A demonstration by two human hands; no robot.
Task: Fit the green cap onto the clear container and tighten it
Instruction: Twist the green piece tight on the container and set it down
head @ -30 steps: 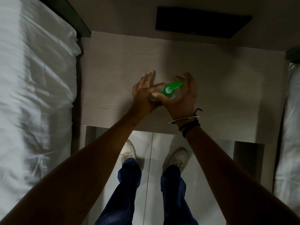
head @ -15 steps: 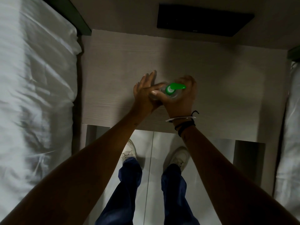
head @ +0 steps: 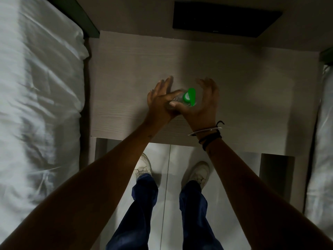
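Note:
A small clear container stands over the pale wooden table, between both hands. The green cap, with a long green spout, sits on top of it; the spout runs near to far. My left hand holds the container from the left, thumb laid across it and fingers stretched forward. My right hand cups the right side. Its fingers are spread and lifted off the cap, while its thumb tip rests on the container's near side. Most of the container is hidden by the hands.
White bedding lies along the table's left side, and another bed edge borders the right. A dark rectangular panel sits behind the table. My shoes stand on the light floor below the table's near edge.
The green spout has swung from pointing right to running near to far. My right fingers, earlier curled around the cap, have come off it and spread apart. The left hand stayed put.

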